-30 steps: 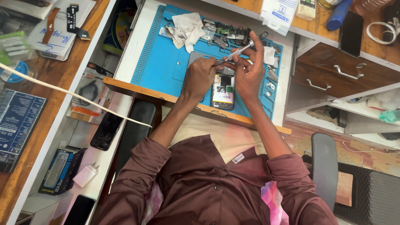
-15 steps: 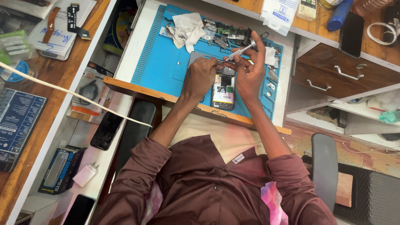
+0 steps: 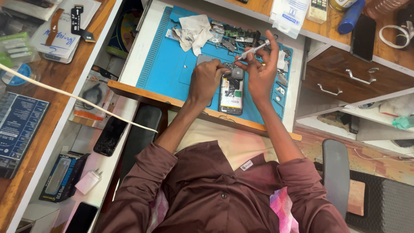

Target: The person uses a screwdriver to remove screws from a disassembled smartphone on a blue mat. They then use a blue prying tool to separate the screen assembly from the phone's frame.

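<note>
Blue mat: opened phone, right hand gripping screwdriver.

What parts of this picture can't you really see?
- Head view: the opened phone has its top end hidden by the left hand and the right hand.
- The tip of the thin tool is too small to make out.
- The small parts on the blue mat are too tiny to tell apart.

Left hand hides phone left edge; loose parts too small.
</note>
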